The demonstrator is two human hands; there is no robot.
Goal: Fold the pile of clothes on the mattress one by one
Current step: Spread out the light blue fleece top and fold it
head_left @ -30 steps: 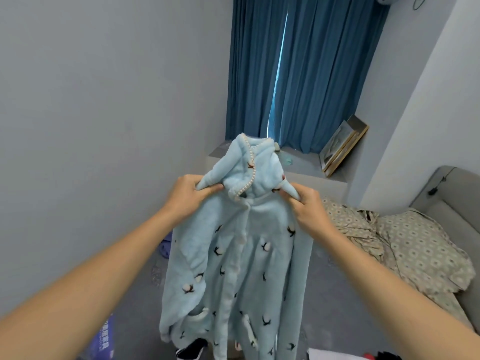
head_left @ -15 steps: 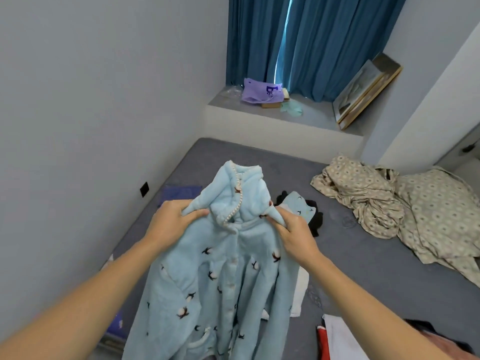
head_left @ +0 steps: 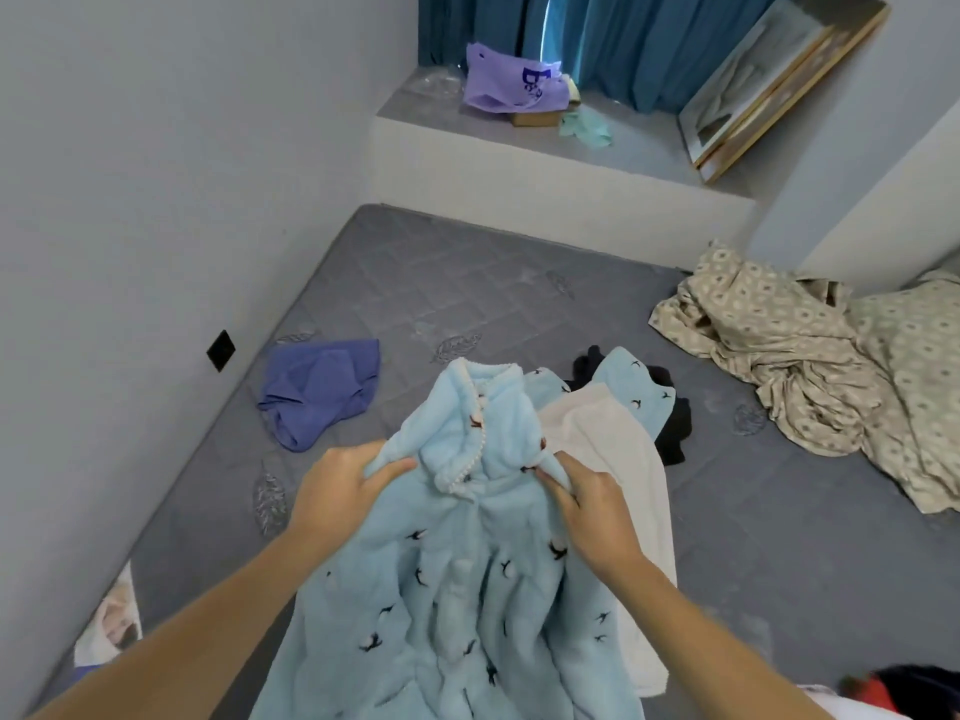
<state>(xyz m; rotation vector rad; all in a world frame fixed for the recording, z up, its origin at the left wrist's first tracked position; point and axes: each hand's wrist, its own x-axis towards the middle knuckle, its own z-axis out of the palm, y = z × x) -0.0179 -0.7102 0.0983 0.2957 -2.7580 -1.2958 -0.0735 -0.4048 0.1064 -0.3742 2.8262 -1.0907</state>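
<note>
Grey quilted mattress [head_left: 467, 283] fills the room from wall to ledge, and nearest the camera the left hand [head_left: 337, 491] and right hand [head_left: 592, 504] each clench a shoulder of the pale blue fleece robe [head_left: 457, 579], which hangs over the mattress with its pearl-trimmed collar flopped forward. To fold it well, I would spread the shoulders apart and lay it flat, front down and sleeves out, on the bare patch beside the white garment [head_left: 613, 459]. Farther off lie a crumpled purple garment [head_left: 322, 392] and patterned bedding [head_left: 800, 356], and on the ledge a purple bag [head_left: 506, 80] whose contents I cannot tell.
</note>
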